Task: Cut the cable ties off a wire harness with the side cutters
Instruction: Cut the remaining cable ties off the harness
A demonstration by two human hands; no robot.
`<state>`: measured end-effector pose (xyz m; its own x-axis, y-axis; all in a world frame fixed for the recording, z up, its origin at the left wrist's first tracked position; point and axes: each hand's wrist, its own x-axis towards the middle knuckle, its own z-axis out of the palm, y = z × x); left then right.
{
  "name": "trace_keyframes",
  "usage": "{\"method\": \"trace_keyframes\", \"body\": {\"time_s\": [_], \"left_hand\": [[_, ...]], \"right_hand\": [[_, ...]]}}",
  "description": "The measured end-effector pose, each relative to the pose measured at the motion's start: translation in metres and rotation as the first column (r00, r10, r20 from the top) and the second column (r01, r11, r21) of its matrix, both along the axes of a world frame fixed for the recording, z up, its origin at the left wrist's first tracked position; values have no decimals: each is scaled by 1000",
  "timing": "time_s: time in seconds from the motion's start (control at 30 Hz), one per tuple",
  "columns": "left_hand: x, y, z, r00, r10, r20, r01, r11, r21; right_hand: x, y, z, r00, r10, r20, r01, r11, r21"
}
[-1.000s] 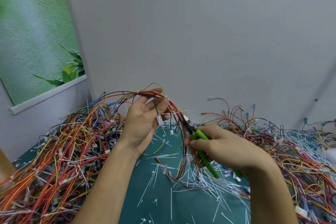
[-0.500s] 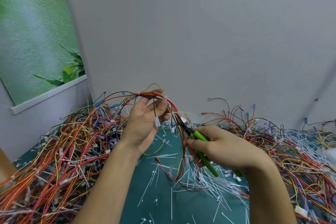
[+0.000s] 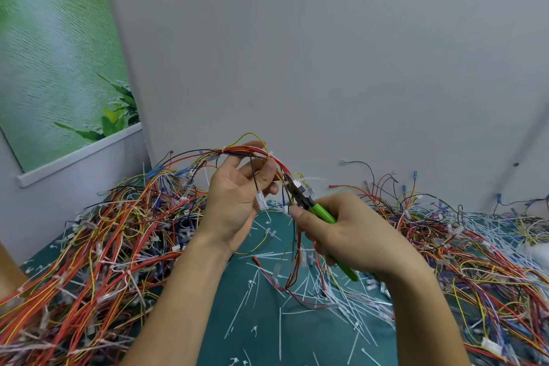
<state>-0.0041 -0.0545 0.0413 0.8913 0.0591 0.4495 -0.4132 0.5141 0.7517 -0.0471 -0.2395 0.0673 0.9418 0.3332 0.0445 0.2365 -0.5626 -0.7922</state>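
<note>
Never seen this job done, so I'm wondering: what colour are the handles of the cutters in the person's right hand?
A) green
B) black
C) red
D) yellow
A: the right hand grips side cutters whose handles are bright green, with the tip up at the wire harness that the left hand holds.

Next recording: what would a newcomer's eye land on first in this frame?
Dead centre, the left hand holds up an arched wire harness while the right hand grips green-handled side cutters, tip at the bundle. Tangled red and yellow wire heaps crowd both sides of the teal table, with white cut cable ties strewn between.
</note>
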Motion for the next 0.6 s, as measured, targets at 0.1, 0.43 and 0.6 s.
{"method": "trace_keyframes", "body": {"time_s": [0.1, 0.43, 0.6], "left_hand": [[-1, 0, 1, 996, 78, 40, -79, 997, 24], [-4, -14, 0, 960, 246, 134, -253, 967, 38], [-3, -17, -1, 960, 256, 115, -259, 966, 7]], "right_hand": [[0, 6, -2, 999, -17, 28, 17, 1000, -6], [-2, 9, -3, 997, -16, 80, 18, 1000, -24], [1, 11, -6, 995, -56, 84, 57, 998, -6]]}}
